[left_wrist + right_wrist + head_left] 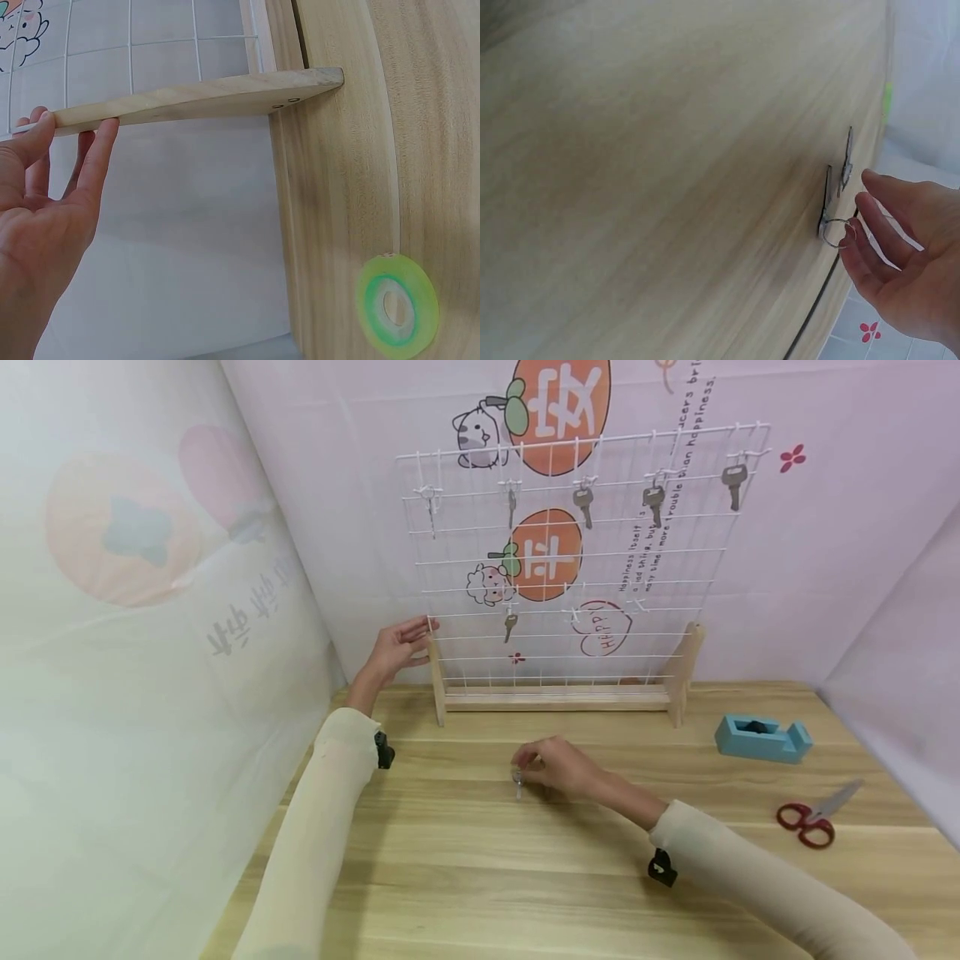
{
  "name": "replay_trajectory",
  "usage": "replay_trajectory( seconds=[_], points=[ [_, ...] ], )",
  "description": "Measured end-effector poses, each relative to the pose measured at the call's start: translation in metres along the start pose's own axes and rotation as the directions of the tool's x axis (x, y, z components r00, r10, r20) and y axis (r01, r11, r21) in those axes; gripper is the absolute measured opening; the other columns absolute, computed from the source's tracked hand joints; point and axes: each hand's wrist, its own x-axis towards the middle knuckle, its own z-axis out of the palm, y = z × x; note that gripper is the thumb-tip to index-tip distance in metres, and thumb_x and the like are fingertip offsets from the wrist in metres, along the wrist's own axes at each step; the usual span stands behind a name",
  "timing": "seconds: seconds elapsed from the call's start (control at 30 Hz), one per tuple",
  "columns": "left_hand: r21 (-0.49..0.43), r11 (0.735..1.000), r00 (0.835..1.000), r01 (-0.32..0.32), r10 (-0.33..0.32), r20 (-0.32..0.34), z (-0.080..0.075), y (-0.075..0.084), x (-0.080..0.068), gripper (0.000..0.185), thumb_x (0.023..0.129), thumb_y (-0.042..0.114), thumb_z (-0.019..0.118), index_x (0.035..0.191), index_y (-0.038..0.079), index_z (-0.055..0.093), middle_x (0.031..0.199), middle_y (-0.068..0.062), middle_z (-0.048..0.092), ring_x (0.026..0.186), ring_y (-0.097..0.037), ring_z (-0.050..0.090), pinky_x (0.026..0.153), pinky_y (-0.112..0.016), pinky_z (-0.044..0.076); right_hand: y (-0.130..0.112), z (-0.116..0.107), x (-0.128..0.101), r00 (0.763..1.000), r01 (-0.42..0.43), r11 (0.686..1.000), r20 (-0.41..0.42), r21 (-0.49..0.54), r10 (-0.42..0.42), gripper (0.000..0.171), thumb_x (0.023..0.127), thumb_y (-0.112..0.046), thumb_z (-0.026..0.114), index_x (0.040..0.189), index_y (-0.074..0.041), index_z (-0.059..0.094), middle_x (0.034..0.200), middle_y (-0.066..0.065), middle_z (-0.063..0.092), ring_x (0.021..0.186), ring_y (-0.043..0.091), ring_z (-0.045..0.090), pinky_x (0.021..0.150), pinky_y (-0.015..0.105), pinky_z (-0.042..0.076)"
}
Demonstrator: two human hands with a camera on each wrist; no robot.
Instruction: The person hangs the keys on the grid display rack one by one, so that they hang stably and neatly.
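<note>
A white wire grid rack [570,568] stands on a wooden base, with keys hanging from its hooks. At the upper end of its left wooden side post [187,101], my left hand [56,195] grips the rack, thumb and fingertips against the wood and wire edge. Low over the table in front of the rack, my right hand [558,766] holds a key [518,787] by its split ring [838,233], which sits at the fingertips. Another key [847,159] shows close to the thumb tip in the right wrist view; the hand hides it in the head view.
On the table's right side are a blue tape dispenser [757,739] and red-handled scissors [813,822]. A roll of green tape [397,306] is on the wood in the left wrist view. Printed cloth walls [352,543] stand behind and beside the table.
</note>
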Motion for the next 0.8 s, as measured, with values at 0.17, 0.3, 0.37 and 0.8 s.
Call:
replay_trajectory(
  seconds=[0.17, 0.3, 0.37, 0.8],
  points=[
    [0.003, 1.0, 1.0, 0.001, -0.001, 0.005, 0.0006, 0.0007, -0.0006, 0.051, 0.106, 0.004, 0.059, 0.155, 0.012, 0.049, 0.151, -0.005, 0.057, 0.143, -0.023, 0.049, 0.108, -0.052, 0.051, 0.0009, 0.0048, 0.0013, 0.997, 0.074, 0.994, 0.029, -0.085, -0.071, 0.014, 0.09, -0.008, 0.082, 0.104, -0.007, 0.081, 0.104, 0.005, 0.078, 0.09, 0.016, 0.072, 0.079, 0.029, 0.061],
    [0.001, 1.0, 1.0, -0.002, 0.002, -0.002, 0.0003, -0.0003, -0.0008, 0.051, 0.106, 0.004, 0.059, 0.155, 0.012, 0.051, 0.15, -0.005, 0.059, 0.142, -0.022, 0.051, 0.107, -0.052, 0.052, -0.0001, 0.0065, 0.0015, 0.996, 0.078, 0.993, 0.041, -0.092, -0.075, 0.013, 0.09, -0.007, 0.082, 0.102, -0.006, 0.082, 0.104, 0.006, 0.078, 0.092, 0.017, 0.071, 0.081, 0.032, 0.062],
    [-0.002, 1.0, 1.0, -0.004, 0.004, -0.007, 0.0006, -0.0004, -0.0004, 0.05, 0.105, 0.003, 0.059, 0.154, 0.012, 0.052, 0.149, -0.005, 0.06, 0.141, -0.022, 0.052, 0.106, -0.052, 0.053, -0.0007, 0.0063, 0.0012, 0.997, 0.072, 0.994, 0.045, -0.086, -0.068, 0.012, 0.09, -0.006, 0.082, 0.101, -0.006, 0.081, 0.105, 0.007, 0.077, 0.092, 0.018, 0.071, 0.082, 0.033, 0.062],
    [0.006, 1.0, 1.0, -0.002, 0.002, -0.002, 0.0013, 0.0005, -0.0014, 0.05, 0.106, 0.003, 0.058, 0.155, 0.012, 0.05, 0.151, -0.006, 0.057, 0.143, -0.022, 0.05, 0.107, -0.052, 0.053, -0.0035, 0.0069, 0.0004, 0.997, 0.054, 0.994, 0.056, -0.096, -0.049, 0.005, 0.09, -0.005, 0.081, 0.094, -0.007, 0.079, 0.101, 0.005, 0.075, 0.085, 0.012, 0.066, 0.079, 0.028, 0.061]
  ],
)
